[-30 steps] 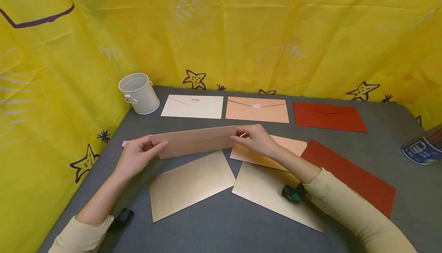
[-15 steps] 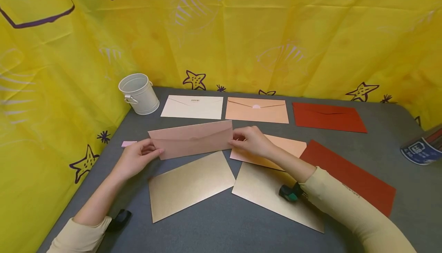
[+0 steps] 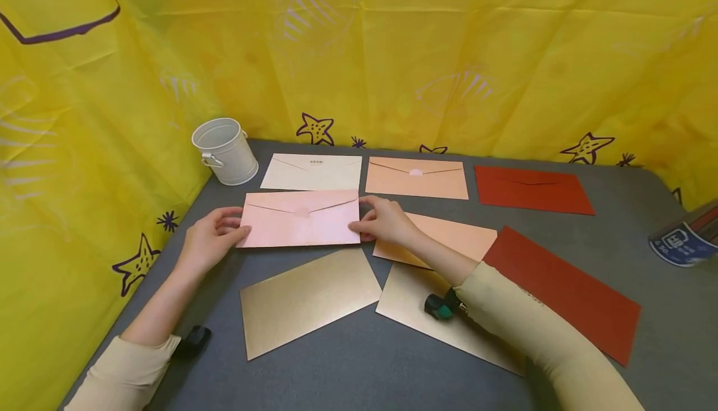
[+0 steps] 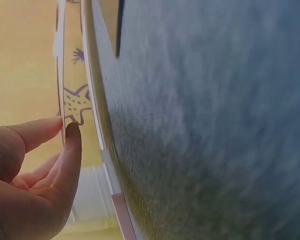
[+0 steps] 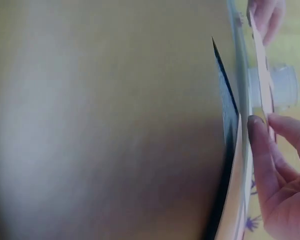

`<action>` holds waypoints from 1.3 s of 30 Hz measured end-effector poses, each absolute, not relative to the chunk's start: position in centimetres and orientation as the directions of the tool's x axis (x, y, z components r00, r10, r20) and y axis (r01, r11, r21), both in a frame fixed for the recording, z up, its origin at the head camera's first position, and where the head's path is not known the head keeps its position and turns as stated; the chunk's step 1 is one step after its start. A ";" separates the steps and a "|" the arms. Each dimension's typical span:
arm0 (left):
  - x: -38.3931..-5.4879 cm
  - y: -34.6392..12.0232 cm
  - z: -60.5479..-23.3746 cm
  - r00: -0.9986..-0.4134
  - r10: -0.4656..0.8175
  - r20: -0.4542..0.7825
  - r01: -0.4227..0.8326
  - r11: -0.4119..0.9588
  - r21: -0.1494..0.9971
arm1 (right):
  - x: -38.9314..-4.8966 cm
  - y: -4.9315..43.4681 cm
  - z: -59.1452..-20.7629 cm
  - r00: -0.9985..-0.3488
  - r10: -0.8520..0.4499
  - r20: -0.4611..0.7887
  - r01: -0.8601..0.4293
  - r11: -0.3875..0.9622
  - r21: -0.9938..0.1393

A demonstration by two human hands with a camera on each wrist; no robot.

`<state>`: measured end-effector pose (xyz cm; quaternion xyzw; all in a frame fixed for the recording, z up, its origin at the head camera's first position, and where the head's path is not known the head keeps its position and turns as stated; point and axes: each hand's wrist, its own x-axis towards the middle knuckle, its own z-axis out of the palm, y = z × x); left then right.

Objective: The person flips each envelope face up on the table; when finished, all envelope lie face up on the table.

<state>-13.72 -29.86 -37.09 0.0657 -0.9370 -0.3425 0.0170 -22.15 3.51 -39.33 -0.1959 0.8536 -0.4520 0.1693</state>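
A pink envelope, its pointed flap and round seal facing up, is held between both hands. My left hand pinches its left end between thumb and fingers. At the opposite end, my right hand pinches the right edge. Seen edge-on in the left wrist view, the envelope stands apart from the grey table. In the head view its top edge reaches the lower edge of a white envelope. Under the right hand and wrist lies a peach envelope, partly covered.
A sealed peach envelope and a red one lie along the back. Two gold envelopes lie nearer, with another red envelope at right. A white bucket and a blue-labelled can stand at the sides.
The pink envelope has tipped back from nearly upright, so its flap side now faces up. Both hands have shifted with it, the right one leftward. A small pink slip at left is now hidden.
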 end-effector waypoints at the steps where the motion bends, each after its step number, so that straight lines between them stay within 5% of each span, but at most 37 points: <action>1: -13.9 -30.0 -37.2 -0.991 -0.132 -0.001 -0.102 0.766 0.635 | -22.2 3.3 -39.4 -0.861 -0.493 -0.125 -0.174 0.516 -0.838; 19: -14.7 -30.5 -37.4 -0.995 -0.015 -0.098 -0.065 0.846 0.530 | -21.8 1.3 -39.7 -0.817 -0.556 -0.155 -0.244 0.576 -0.780; 25: -14.5 -30.2 -37.5 -0.995 -0.003 -0.095 -0.051 0.857 0.513 | -21.7 1.0 -39.7 -0.817 -0.569 -0.099 -0.360 0.635 -0.683; 39: -14.4 -29.9 -37.9 -0.996 0.076 -0.037 0.048 0.869 0.493 | -21.5 1.3 -39.4 -0.832 -0.546 -0.101 -0.359 0.668 -0.652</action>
